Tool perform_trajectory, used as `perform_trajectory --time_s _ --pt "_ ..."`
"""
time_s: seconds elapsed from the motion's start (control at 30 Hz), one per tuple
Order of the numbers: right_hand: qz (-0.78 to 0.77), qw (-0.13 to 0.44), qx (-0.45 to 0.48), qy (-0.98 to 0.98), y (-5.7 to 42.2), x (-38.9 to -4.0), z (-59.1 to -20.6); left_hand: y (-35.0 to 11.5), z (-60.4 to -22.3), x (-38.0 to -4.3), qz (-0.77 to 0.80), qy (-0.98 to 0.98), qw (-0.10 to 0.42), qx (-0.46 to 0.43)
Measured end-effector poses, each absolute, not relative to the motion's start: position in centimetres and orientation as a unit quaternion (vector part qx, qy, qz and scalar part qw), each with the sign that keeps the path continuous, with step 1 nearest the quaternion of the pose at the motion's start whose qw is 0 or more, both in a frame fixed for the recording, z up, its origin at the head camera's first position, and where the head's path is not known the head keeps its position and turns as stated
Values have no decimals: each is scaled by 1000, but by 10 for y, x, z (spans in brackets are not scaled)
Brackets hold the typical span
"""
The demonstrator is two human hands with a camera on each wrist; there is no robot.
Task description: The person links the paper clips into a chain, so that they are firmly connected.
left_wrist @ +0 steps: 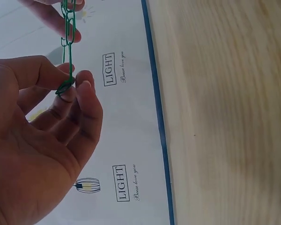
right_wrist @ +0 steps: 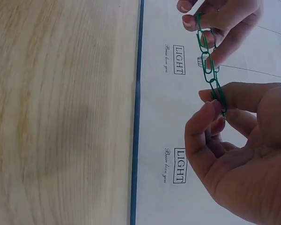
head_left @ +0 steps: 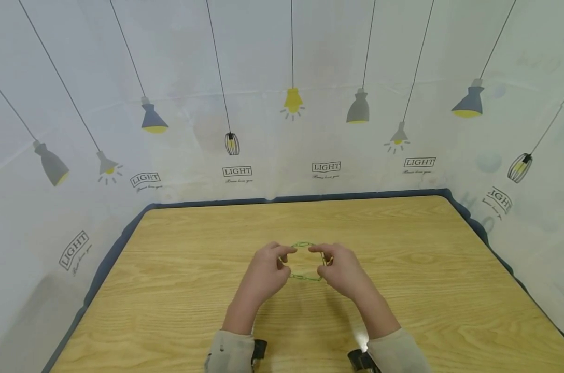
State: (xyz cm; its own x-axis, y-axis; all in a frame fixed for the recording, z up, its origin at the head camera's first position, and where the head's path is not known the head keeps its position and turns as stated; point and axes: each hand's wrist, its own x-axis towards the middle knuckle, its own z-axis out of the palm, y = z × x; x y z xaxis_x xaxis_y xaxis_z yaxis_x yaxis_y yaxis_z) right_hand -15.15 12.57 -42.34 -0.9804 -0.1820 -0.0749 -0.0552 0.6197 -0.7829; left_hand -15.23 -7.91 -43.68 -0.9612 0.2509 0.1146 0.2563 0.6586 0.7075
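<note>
A loop of linked green paper clips (head_left: pixel 302 277) is stretched between both hands above the wooden table. On its left side my left hand (head_left: pixel 271 267) pinches the chain between thumb and fingers. My right hand (head_left: pixel 340 267) pinches the opposite side in the same way. The left wrist view shows the paper clip chain (left_wrist: pixel 70 33) running up from the left fingertips to the other hand. Seen from the right wrist, several interlinked clips (right_wrist: pixel 206 61) span the gap between the hands. Fingertips hide parts of the loop.
The wooden table (head_left: pixel 170 290) lies below both hands. A dark blue edging (head_left: pixel 310 197) runs along its far side. Behind it hangs a white sheet (head_left: pixel 263 52) printed with lamps and the word LIGHT. Dark straps (head_left: pixel 259 349) are near the cuffs.
</note>
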Motion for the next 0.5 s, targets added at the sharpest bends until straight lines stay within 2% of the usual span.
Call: perform_trajectory --time_s 0.17,0.4,0.5 --pt "-450 95 -59 886 128 -150 -427 -83 -443 -156 -427 -892 -31 -145" --pt "-439 126 -74 886 131 -152 -438 -86 -452 -160 -438 -879 -116 -151" --pt "-436 130 -74 888 131 -152 -444 -85 -458 -161 -432 -880 -127 -154"
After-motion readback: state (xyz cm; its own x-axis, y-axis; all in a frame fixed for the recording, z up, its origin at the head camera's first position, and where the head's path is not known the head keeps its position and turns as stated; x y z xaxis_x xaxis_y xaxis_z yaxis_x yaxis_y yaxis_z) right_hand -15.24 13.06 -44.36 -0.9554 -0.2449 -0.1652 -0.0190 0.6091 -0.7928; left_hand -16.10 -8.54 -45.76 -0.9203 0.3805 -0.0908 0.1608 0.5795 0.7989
